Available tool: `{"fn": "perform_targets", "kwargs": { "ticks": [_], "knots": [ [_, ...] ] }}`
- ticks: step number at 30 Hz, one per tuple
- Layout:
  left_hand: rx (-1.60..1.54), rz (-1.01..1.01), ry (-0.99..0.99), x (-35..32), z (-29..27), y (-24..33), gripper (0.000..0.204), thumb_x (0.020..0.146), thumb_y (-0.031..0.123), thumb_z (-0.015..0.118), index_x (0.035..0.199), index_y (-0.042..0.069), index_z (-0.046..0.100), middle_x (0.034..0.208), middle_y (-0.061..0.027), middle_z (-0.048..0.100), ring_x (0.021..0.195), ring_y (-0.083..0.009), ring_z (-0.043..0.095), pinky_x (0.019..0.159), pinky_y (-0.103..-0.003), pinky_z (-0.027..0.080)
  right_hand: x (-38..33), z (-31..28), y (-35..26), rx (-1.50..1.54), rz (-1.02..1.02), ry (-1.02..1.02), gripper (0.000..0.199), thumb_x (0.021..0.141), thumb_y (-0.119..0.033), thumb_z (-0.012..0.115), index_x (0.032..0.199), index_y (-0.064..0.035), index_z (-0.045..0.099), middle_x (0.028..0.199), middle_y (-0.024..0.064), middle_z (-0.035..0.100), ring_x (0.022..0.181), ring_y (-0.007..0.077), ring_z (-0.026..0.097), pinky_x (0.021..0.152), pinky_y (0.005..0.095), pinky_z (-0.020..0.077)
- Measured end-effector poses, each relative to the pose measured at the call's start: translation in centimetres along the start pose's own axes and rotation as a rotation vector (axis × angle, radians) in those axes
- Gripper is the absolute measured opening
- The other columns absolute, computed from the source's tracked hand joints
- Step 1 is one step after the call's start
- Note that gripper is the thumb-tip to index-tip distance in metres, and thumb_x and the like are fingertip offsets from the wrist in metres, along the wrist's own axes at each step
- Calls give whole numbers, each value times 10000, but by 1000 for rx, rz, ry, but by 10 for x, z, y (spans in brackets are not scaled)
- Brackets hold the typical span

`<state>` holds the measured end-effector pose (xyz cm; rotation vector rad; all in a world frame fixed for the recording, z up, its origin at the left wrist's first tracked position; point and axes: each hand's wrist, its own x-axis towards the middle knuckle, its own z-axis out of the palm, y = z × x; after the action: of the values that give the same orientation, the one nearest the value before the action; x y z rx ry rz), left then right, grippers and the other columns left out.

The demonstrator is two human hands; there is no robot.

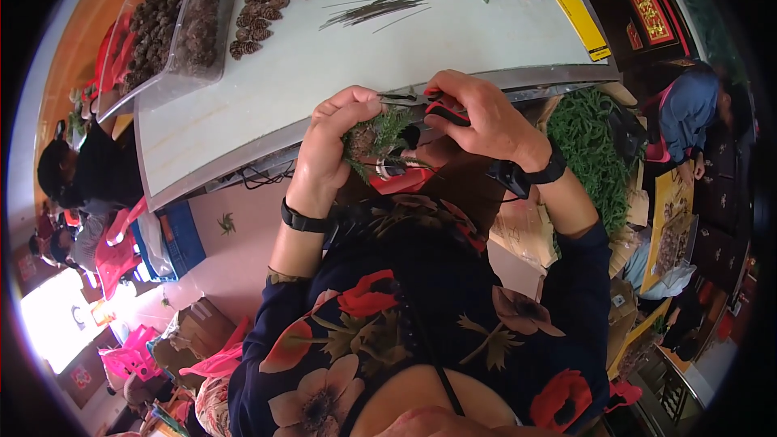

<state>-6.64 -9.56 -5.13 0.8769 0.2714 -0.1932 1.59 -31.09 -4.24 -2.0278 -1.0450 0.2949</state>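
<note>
My left hand (pixel 330 131) is closed around a green artificial pine sprig (pixel 390 131), with a brown pine cone (pixel 361 141) partly hidden by its fingers. My right hand (pixel 491 123) grips a pair of pliers (pixel 450 111) with red and black handles. The pliers' dark jaws reach left to the fingertips of my left hand, just above the sprig. Whether the jaws bite on a wire there is too small to tell. Both hands are held at the near edge of the white table (pixel 324 73).
On the table are loose pine cones (pixel 263 8), a bundle of thin wires (pixel 380 10) and a yellow packet (pixel 571 12). A clear plastic bin (pixel 202 28) of cones stands at left. Green sprigs fill a cardboard box (pixel 518 231) at right. Other people sit on both sides.
</note>
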Motion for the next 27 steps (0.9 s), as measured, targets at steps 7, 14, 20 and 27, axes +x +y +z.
{"fn": "perform_targets", "kwargs": {
  "ticks": [7, 14, 20, 27],
  "knots": [
    [-248, -217, -52, 0, -5, -3, 159, 824, 42, 559, 968, -23, 573, 886, -98, 643, 778, -185, 623, 742, -293, 510, 3, -3, 9, 99, -89, -61, 262, 769, -65, 689, 964, -17, 520, 820, 115, 548, 686, 270, 531, 626, 327, 441],
    [-333, -303, -181, 1, -6, -1, 149, 817, 22, 587, 955, -32, 604, 883, -101, 667, 779, -174, 646, 741, -286, 527, 5, -7, 8, 144, -113, -136, 228, 780, -61, 681, 944, -11, 531, 765, 110, 541, 677, 249, 511, 626, 307, 431],
    [112, -3, 28, 4, -2, 2, 90, 836, 13, 584, 906, -22, 628, 870, -93, 670, 790, -159, 640, 754, -279, 519, -6, 4, 1, 365, 267, -248, 193, 798, -71, 669, 934, -4, 549, 747, 109, 550, 672, 220, 492, 657, 288, 430],
    [120, 22, 43, 2, 1, -1, 71, 842, 24, 578, 879, -15, 624, 851, -85, 666, 781, -156, 631, 746, -270, 511, -4, 4, 7, 285, 195, -194, 208, 790, -78, 672, 941, -9, 547, 760, 130, 572, 703, 278, 536, 659, 327, 441]
  ]
}}
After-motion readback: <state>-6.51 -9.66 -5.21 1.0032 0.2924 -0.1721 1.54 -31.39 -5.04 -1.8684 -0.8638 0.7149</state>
